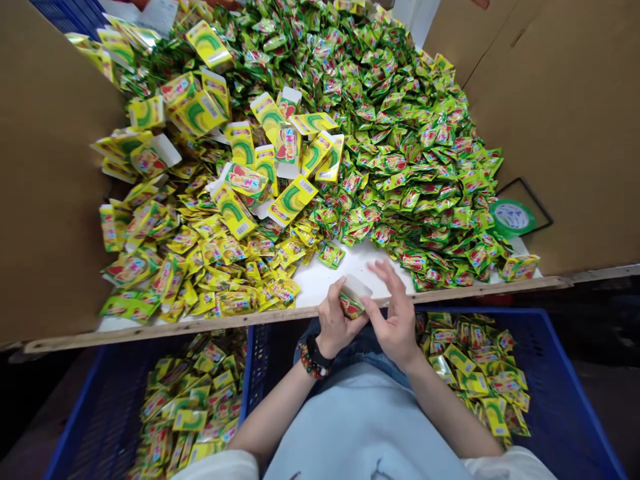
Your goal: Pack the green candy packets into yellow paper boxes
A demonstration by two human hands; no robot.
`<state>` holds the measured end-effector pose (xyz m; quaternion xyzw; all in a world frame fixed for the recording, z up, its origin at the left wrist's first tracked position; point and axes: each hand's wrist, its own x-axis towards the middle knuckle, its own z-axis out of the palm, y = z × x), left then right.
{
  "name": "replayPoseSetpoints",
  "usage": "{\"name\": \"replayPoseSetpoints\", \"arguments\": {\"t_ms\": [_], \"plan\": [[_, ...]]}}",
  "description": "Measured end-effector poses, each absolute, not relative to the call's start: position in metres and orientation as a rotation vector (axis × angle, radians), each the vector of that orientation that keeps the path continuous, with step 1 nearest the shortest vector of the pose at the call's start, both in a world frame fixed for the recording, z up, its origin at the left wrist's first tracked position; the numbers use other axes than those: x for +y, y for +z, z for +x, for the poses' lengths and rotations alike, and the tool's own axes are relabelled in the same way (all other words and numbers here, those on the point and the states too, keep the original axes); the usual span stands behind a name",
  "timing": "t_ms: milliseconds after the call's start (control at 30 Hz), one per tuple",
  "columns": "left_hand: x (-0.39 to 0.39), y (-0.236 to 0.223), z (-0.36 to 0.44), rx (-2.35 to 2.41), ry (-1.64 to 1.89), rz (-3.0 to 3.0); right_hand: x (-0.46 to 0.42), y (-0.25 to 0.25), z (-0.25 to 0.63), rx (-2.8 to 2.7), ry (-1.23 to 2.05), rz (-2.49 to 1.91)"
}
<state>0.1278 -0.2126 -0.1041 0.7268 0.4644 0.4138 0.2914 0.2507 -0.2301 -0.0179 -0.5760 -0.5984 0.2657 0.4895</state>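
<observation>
My left hand, with a dark band and a bead bracelet at the wrist, grips a small candy box. A pale flap stands up at the box's upper end. The thumb of my right hand rests at the box's right edge, while its other fingers are stretched out and apart. Just beyond my hands, one green candy packet lies at the edge of the bare white tabletop. What is inside the box cannot be seen.
Green packets heap up at the back and right, yellow packets at the left. Yellow boxes, some with flaps up, lie on top. Green tape leans at the right. Blue crates with filled packages stand below the wooden edge.
</observation>
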Motion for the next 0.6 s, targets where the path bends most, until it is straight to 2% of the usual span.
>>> {"name": "replayPoseSetpoints", "arguments": {"t_ms": [133, 200, 433, 600], "plan": [[-0.211, -0.106, 0.129, 1.198, 1.349, 2.090, -0.223, -0.027, 0.254, -1.183, 1.267, -1.264], [-0.211, -0.104, 0.130, 1.198, 1.329, 2.094, -0.224, -0.028, 0.253, -1.189, 1.369, -1.175], [-0.211, -0.094, 0.131, 1.329, 1.256, 2.128, -0.231, -0.028, 0.244, -1.353, 1.035, -1.271], [-0.209, -0.091, 0.133, 1.311, 1.280, 2.094, -0.226, -0.031, 0.241, -1.285, 1.056, -1.327]]}}
